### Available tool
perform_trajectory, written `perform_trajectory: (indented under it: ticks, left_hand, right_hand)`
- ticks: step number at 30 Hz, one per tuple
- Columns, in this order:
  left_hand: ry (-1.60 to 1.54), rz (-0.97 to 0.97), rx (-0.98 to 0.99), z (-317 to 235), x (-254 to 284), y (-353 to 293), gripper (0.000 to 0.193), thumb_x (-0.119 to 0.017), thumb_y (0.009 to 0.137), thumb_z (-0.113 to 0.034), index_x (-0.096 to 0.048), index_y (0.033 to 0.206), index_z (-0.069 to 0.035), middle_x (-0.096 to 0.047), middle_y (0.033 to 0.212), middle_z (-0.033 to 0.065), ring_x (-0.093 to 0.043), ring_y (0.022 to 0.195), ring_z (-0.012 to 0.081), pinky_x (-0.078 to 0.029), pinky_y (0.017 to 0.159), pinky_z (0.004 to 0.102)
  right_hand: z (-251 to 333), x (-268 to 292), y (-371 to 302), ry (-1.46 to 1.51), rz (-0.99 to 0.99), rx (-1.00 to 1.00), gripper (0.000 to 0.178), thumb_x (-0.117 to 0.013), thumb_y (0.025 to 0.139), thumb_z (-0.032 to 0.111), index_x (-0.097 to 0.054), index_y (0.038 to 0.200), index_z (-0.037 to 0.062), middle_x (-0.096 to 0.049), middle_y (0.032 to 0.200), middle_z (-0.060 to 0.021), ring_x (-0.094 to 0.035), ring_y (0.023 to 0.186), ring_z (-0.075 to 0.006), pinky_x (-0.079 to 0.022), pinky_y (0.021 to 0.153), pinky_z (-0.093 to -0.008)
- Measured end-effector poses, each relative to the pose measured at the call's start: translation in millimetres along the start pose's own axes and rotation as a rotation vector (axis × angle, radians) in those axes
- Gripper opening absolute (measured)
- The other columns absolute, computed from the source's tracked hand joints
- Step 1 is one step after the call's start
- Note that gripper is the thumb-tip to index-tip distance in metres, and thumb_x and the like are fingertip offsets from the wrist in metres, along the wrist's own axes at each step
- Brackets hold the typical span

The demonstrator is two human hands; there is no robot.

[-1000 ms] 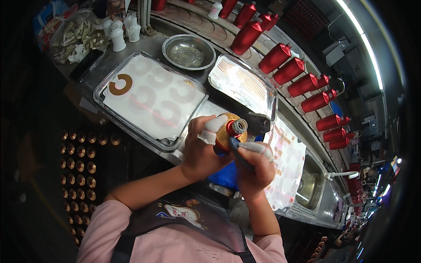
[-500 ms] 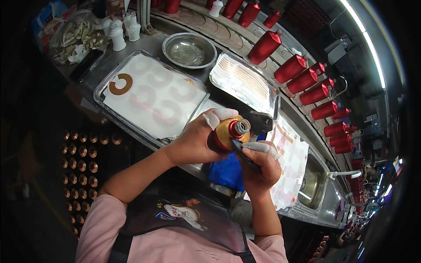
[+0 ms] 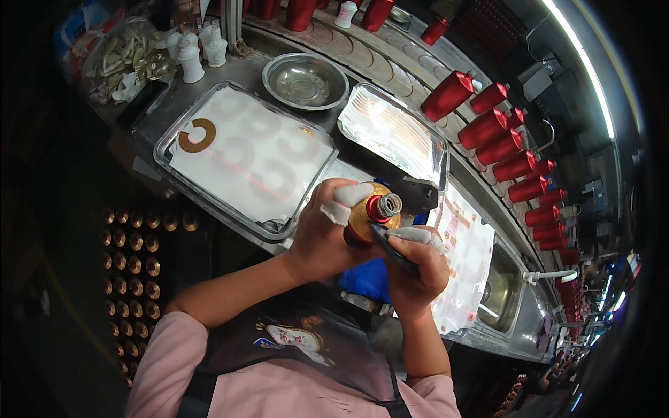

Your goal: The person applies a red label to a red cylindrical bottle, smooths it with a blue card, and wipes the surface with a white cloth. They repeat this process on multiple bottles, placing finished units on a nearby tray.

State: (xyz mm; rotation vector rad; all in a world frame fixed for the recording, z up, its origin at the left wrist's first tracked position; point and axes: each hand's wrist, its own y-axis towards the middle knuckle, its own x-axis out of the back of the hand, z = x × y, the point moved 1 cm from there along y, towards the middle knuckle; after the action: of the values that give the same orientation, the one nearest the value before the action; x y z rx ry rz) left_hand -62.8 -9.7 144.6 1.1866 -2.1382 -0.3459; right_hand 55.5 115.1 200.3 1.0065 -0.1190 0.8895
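Observation:
My left hand (image 3: 313, 233) is wrapped around a red bottle (image 3: 361, 221) with a gold shoulder and an uncapped, threaded clear neck. The bottle leans with its mouth up and to the right. In my right hand (image 3: 419, 270) is a dark, flat, blade-like tool (image 3: 394, 249), gripped between thumb and fingers. Its tip rests against the gold shoulder, just below the red neck. White wrapping covers some fingertips on both hands. The lower part of the bottle is hidden behind my left hand.
A metal tray (image 3: 162, 155) holds a white sheet with a gold C-shaped piece (image 3: 211, 136). Beyond are a metal bowl (image 3: 277, 92) and a second tray with striped sheets (image 3: 387, 129). Red bottles (image 3: 498, 148) line a conveyor. A sink (image 3: 502, 289) is at right.
The row of red bottles has shifted along the conveyor toward the lower right. My left wrist has turned slightly around the bottle. The tool stays against its shoulder.

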Motion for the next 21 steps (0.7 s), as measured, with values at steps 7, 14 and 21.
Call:
perform_trajectory:
  ticks: [7, 14, 21]
  left_hand:
    - [0.052, 0.079, -0.009, -1.1, -2.9, -3.0, 0.088, -0.093, 0.065, -0.031, -0.049, 0.137, -0.006, -0.053, 0.131, 0.0167, -0.061, 0.118, 0.0363, -0.049, 0.101, 0.0431]
    - [-0.175, 0.128, 0.009, 3.0, -2.1, -8.7, 0.095, -0.094, 0.068, -0.023, -0.039, 0.144, -0.007, -0.052, 0.133, 0.0177, -0.057, 0.117, 0.0310, -0.048, 0.101, 0.0434]
    - [-0.338, 0.029, -0.079, 4.1, 5.5, 6.7, 0.094, -0.094, 0.064, -0.025, -0.044, 0.141, -0.006, -0.052, 0.136, 0.0158, -0.050, 0.129, 0.0377, -0.038, 0.112, 0.0461]
  right_hand:
    - [5.3, -0.5, -1.2, -0.017, 0.011, -0.009, 0.033, -0.084, 0.070, -0.008, -0.072, 0.098, 0.0054, -0.072, 0.090, -0.0129, -0.069, 0.083, -0.0293, -0.054, 0.070, -0.0345]
    - [6.7, -1.0, -3.4, -0.032, 0.008, -0.064, 0.033, -0.083, 0.070, -0.009, -0.072, 0.098, 0.0044, -0.071, 0.090, -0.0142, -0.069, 0.082, -0.0298, -0.054, 0.070, -0.0349]
    - [8.4, -1.7, -3.8, -0.040, -0.006, -0.081, 0.032, -0.081, 0.072, -0.010, -0.071, 0.098, 0.0036, -0.071, 0.091, -0.0154, -0.069, 0.082, -0.0297, -0.054, 0.070, -0.0343]
